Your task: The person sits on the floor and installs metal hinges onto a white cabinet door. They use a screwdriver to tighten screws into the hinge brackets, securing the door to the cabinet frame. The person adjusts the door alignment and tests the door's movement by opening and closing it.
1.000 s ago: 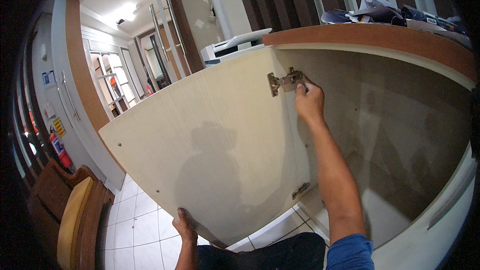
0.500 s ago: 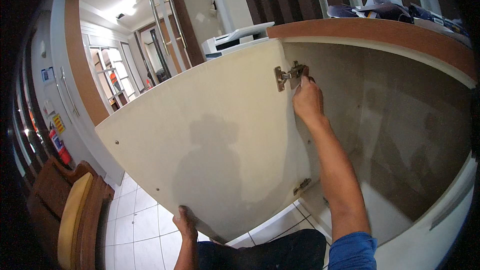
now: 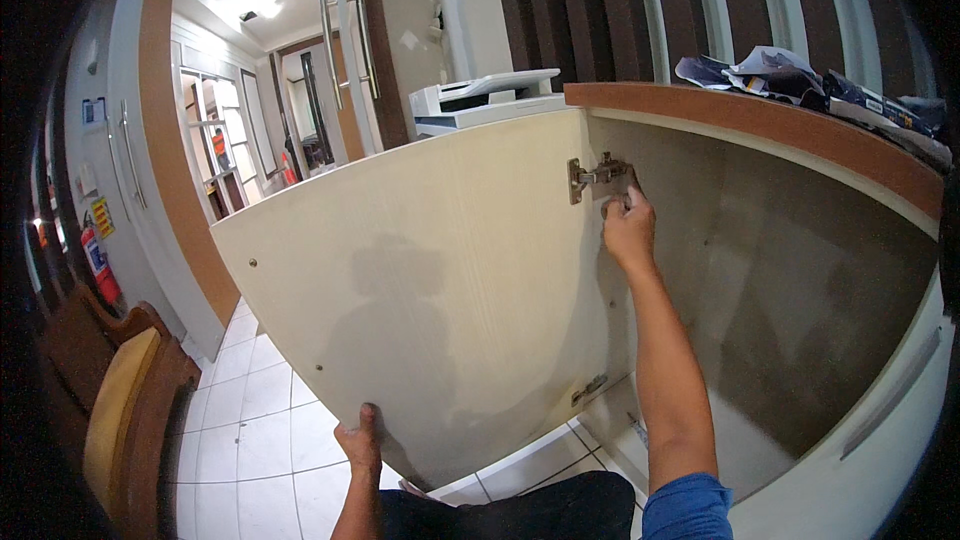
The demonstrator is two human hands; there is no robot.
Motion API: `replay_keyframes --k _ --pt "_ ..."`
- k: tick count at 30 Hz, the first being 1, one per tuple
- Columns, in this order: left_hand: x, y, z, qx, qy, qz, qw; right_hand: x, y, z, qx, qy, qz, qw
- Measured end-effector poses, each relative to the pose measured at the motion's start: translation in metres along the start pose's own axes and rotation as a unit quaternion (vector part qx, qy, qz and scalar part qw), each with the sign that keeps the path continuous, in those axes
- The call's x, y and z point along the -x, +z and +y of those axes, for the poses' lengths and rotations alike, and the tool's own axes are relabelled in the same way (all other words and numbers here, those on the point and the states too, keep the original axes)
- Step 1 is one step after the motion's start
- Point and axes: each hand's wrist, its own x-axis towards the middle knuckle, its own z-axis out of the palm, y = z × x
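Note:
A cream cabinet door (image 3: 430, 280) stands open in front of me, its inner face toward me. My left hand (image 3: 360, 445) grips the door's bottom edge from below. My right hand (image 3: 628, 230) reaches up to the upper metal hinge (image 3: 598, 176), fingertips touching the part fixed on the cabinet's side wall. A lower hinge (image 3: 590, 389) shows near the door's bottom corner. The cabinet interior (image 3: 790, 280) is bare, beige and shadowed.
A brown counter top (image 3: 760, 115) caps the cabinet, with crumpled papers and packets (image 3: 800, 75) at the right. A white printer (image 3: 485, 100) sits behind the door. A wooden chair with a yellow cushion (image 3: 120, 410) stands at left on white floor tiles (image 3: 250, 440). Glass doors lie beyond.
The view has shifted slightly, so door and hinge sit a little farther right. My right hand has slid just below the upper hinge; my left hand keeps its hold on the bottom edge.

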Motion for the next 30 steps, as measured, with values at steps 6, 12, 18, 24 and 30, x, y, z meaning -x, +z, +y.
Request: replay_keyframes --k 6,12,18,24,30 --pt "0.002 0.000 0.000 0.030 0.040 0.018 0.999 0.001 0.002 0.002 0.086 -0.011 0.025 0.996" --pt "-0.001 -0.002 -0.004 0.033 0.022 0.014 0.999 -0.003 0.002 -0.003 -0.232 0.214 0.027 0.949" --pt "-0.002 -0.006 -0.007 0.020 0.035 0.009 0.999 -0.012 0.000 -0.031 -0.272 0.279 0.024 0.921" --pt "0.006 -0.002 -0.004 0.018 0.021 0.016 0.999 -0.029 0.002 -0.039 -0.237 0.294 -0.033 0.925" --pt "0.009 -0.004 -0.001 0.013 0.045 0.019 0.999 -0.028 -0.004 -0.053 -0.305 0.332 -0.034 0.892"
